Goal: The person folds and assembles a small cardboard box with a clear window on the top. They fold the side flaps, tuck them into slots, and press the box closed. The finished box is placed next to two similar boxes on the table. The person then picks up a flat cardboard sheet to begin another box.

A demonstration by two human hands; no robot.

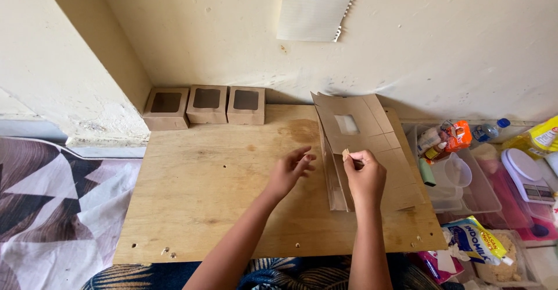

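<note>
My right hand (366,176) pinches the top sheet of a stack of flat, unfolded brown cardboard box blanks (372,150) near its left edge, lifting it; the sheet has a clear window cut-out. My left hand (290,171) hovers just left of the stack with its fingers apart and loosely curled, holding nothing. Both hands are over a low plywood board (209,191). Three folded brown window boxes (206,105) stand in a row at the board's far left, against the wall.
To the right, a clear plastic tray (465,185) holds bottles and a cup. A white kitchen scale (526,174) and snack packets (479,240) lie beyond it. A patterned cloth (52,208) covers the floor at left. A paper sheet (317,5) hangs on the wall.
</note>
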